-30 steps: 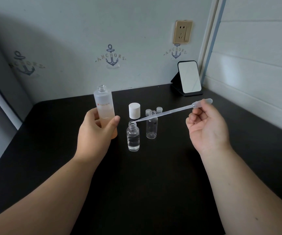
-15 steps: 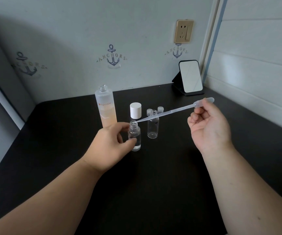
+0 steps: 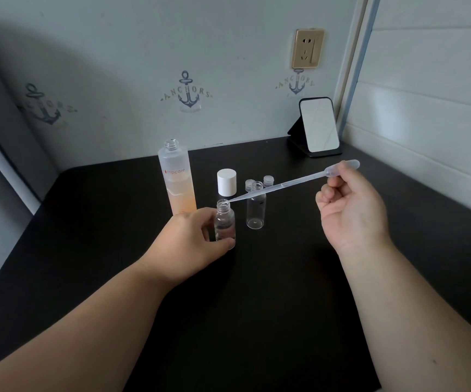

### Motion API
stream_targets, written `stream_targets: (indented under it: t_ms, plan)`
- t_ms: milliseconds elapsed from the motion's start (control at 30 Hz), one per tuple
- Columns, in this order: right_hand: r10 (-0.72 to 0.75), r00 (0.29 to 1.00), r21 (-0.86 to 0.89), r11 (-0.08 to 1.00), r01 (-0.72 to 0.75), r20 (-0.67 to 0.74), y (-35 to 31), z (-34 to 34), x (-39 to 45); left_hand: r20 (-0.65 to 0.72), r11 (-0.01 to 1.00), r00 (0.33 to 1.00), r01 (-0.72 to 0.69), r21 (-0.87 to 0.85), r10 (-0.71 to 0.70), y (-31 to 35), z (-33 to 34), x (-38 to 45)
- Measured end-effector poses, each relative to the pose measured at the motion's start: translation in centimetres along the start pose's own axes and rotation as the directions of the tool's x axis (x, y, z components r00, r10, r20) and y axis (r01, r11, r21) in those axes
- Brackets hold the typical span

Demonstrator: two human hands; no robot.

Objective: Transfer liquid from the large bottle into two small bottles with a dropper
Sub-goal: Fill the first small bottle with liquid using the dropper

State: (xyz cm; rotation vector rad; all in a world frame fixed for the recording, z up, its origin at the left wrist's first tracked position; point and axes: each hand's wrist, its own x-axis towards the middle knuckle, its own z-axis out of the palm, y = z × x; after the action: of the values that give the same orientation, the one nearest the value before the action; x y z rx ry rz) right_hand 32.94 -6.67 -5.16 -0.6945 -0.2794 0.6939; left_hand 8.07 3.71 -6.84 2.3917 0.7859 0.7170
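Note:
The large clear bottle [image 3: 176, 179], uncapped and partly full of peach liquid, stands upright on the black table [image 3: 271, 292]. In front of it my left hand [image 3: 192, 244] grips a small clear bottle [image 3: 224, 222] that holds some liquid. My right hand [image 3: 350, 207] pinches the bulb of a long plastic dropper [image 3: 285, 184]; its tip rests at the open mouth of that small bottle. A second small bottle [image 3: 256, 206] stands empty just to the right, behind the dropper's stem.
A white cap [image 3: 226, 182] stands behind the small bottles, with two small clear caps [image 3: 268, 180] beside it. A standing mirror [image 3: 317, 125] is at the back right corner. Walls close the table at the back and right.
My left hand let go of the large bottle, moved right and took hold of the small bottle. The dropper stays with its tip at that bottle's mouth.

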Motion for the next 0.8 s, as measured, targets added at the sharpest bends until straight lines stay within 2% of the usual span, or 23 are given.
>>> stream_targets:
  t_ms: [800]
  plan:
    - [-0.039, 0.999, -0.006, 0.999, 0.039, 0.02, 0.1, -0.28, 0.09, -0.011, 1.0, 1.0, 0.006, 0.003, -0.006, -0.21, 0.14, 0.07]
